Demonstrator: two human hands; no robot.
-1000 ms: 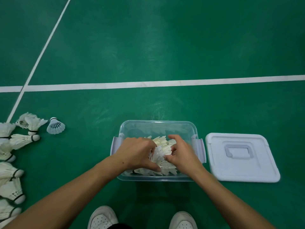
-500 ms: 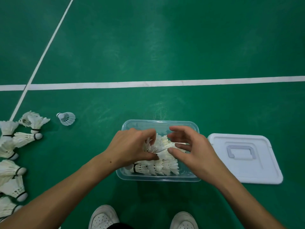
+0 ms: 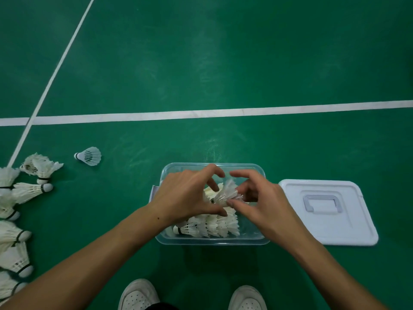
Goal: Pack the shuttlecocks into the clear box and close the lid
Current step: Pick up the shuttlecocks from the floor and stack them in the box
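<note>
- The clear box (image 3: 212,240) sits open on the green court floor (image 3: 223,63), just ahead of two white shoes (image 3: 138,296) at the bottom edge of the view.
- A row of feather shuttlecocks (image 3: 207,228) lies inside along the box's near wall, cork ends toward the left.
- The left hand (image 3: 185,195) and right hand (image 3: 263,202) meet over the box's middle, above the rim.
- Between them one feather shuttlecock (image 3: 225,193) is held: the left fingers (image 3: 214,173) curl round its cork end, and the right thumb and fingers pinch its feather skirt.
- The white lid (image 3: 330,220) lies flat on the floor just right of the box, handle side up, its left edge close to the box's right wall but apart from it.
- More shuttlecocks (image 3: 24,191) are heaped along the left edge of the view, well apart from the box, with one plastic shuttlecock (image 3: 89,155) lying alone between heap and box.
- White court lines (image 3: 223,113) cross the floor beyond the box; the floor between box and lines is open.
</note>
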